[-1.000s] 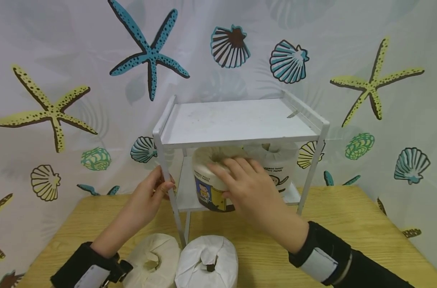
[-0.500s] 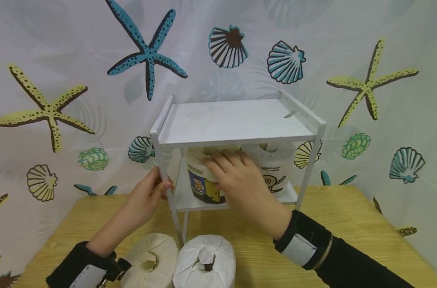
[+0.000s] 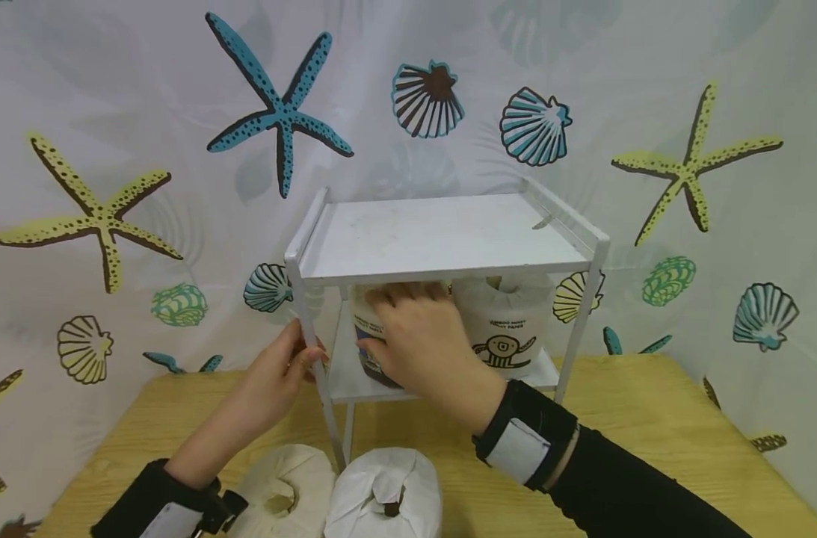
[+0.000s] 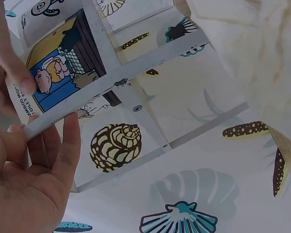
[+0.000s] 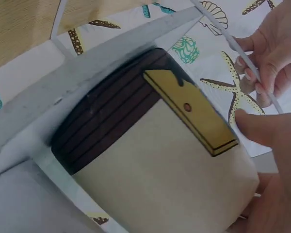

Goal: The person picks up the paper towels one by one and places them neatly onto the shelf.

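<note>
My left hand [image 3: 273, 381] grips the front left post [image 4: 99, 87] of a white two-tier rack [image 3: 442, 235]. On the lower tier, under the top board, a toilet paper roll [image 5: 155, 160] in cream wrapping with a coloured cartoon print stands at the left. My right hand [image 3: 424, 340] holds this roll, fingers over its top and thumb on its printed side; the hand hides much of it in the head view. To its right stands a second wrapped toilet paper roll [image 3: 512, 329] with a line-drawn figure.
Two more wrapped rolls stand on the wooden table [image 3: 623, 441] in front of the rack: a cream roll [image 3: 294, 486] and a white roll [image 3: 384, 493]. A curtain [image 3: 408, 164] with starfish and shells hangs behind.
The printed roll has gone deeper onto the lower tier and slightly left, from tilted to more upright. My right hand has moved left with it. The left hand stays on the post.
</note>
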`<control>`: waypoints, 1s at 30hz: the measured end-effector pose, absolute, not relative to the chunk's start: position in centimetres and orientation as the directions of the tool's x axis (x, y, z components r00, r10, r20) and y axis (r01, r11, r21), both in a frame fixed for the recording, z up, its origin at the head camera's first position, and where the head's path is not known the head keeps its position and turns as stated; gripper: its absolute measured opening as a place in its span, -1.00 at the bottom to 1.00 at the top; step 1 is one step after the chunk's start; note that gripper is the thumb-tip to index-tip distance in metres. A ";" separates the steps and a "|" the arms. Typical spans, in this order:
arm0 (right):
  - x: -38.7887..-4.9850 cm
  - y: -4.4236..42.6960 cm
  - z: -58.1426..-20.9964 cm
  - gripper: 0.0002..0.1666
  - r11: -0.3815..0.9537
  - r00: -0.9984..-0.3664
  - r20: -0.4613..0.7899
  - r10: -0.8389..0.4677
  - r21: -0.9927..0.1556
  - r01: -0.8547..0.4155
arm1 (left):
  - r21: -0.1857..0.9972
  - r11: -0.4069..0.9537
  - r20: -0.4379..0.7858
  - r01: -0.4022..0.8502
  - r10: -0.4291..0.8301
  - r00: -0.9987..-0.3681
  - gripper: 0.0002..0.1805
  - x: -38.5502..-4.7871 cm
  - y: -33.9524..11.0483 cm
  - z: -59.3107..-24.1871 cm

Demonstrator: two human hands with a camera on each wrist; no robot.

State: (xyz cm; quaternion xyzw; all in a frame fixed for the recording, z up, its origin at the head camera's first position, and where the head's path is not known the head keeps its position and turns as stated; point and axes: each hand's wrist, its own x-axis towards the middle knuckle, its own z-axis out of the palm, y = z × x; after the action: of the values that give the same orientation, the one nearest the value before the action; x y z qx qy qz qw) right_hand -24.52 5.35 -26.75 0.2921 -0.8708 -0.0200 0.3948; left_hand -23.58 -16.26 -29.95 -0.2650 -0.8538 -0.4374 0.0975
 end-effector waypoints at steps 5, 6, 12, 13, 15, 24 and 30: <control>-25.1 5.1 -26.7 -0.47 0.779 -0.493 0.625 -0.606 0.341 -0.525 | 0.683 0.473 0.419 0.557 0.371 -0.828 -0.85 -23.6 -16.3 -30.2; -25.2 5.2 -26.7 -0.45 0.772 -0.487 0.618 -0.617 0.354 -0.529 | 0.677 0.474 0.423 0.563 0.376 -0.825 -0.85 -23.6 -16.3 -30.2; -25.4 6.2 -26.6 -0.30 0.748 -0.517 0.575 -0.634 0.287 -0.598 | 0.665 0.481 0.419 0.572 0.394 -0.818 -0.86 -23.6 -16.2 -30.0; -25.5 6.4 -26.6 -0.29 0.747 -0.531 0.564 -0.632 0.259 -0.613 | 0.669 0.483 0.409 0.565 0.395 -0.822 -0.86 -23.6 -16.2 -30.0; -25.5 6.7 -26.5 -0.27 0.748 -0.561 0.542 -0.626 0.211 -0.630 | 0.679 0.488 0.385 0.548 0.398 -0.833 -0.86 -23.6 -16.2 -29.8; -25.7 7.3 -26.3 -0.34 0.756 -0.578 0.548 -0.605 0.166 -0.634 | 0.697 0.508 0.335 0.506 0.394 -0.856 -0.85 -23.5 -16.1 -29.4; -25.7 7.3 -26.4 -0.34 0.753 -0.552 0.579 -0.600 0.178 -0.633 | 0.703 0.510 0.335 0.496 0.377 -0.863 -0.86 -23.4 -16.1 -29.6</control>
State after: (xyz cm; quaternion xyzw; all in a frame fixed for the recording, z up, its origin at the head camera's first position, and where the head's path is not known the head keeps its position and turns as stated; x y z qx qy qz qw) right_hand -25.73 7.34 -26.37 0.3503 -0.8805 0.0258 0.3184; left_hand -23.44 -16.07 -29.57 -0.2520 -0.8661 -0.4261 0.0695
